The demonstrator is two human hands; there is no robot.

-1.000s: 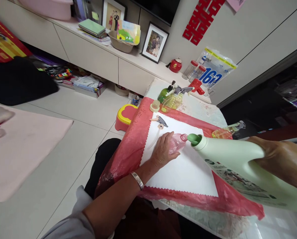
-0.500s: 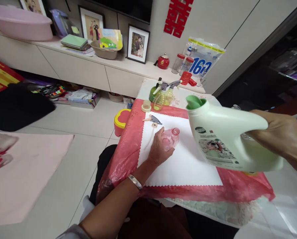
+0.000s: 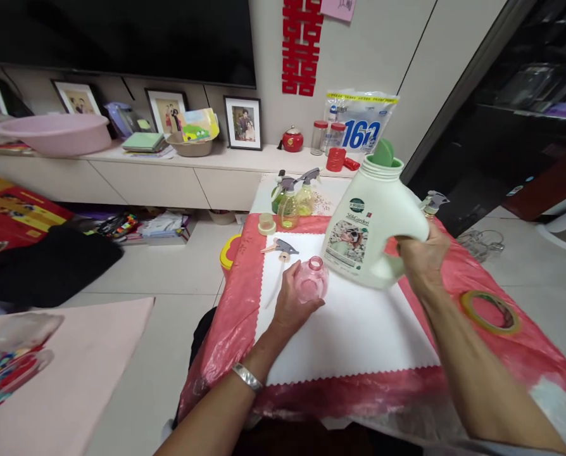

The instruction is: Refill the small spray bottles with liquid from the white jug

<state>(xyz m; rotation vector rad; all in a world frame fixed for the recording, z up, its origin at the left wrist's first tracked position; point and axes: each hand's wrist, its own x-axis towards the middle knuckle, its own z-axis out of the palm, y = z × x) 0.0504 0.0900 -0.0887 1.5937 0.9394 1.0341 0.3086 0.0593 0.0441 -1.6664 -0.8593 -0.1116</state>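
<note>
- Pink bottle [image 3: 310, 288] is gripped by left hand [image 3: 293, 305], fingers curled round its side, over left part of white mat [image 3: 354, 342].
- Jug [image 3: 363, 231] is held by right hand [image 3: 423, 253], fingers closed on handle.
- Bare mat is left towards near edge; right edge is flanked by tape roll [image 3: 514, 320].
- Red sheet [image 3: 230, 323] is spread beneath; cabinet [image 3: 145, 180] is seen beyond.

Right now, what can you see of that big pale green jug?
The jug looks like smooth, opaque plastic, with a photo label on its front, a ridged neck and a darker green spout showing at the uncapped mouth. The right hand grips its built-in handle. It stands nearly upright, slightly tilted, over the white sheet; whether its base touches is unclear.
</note>
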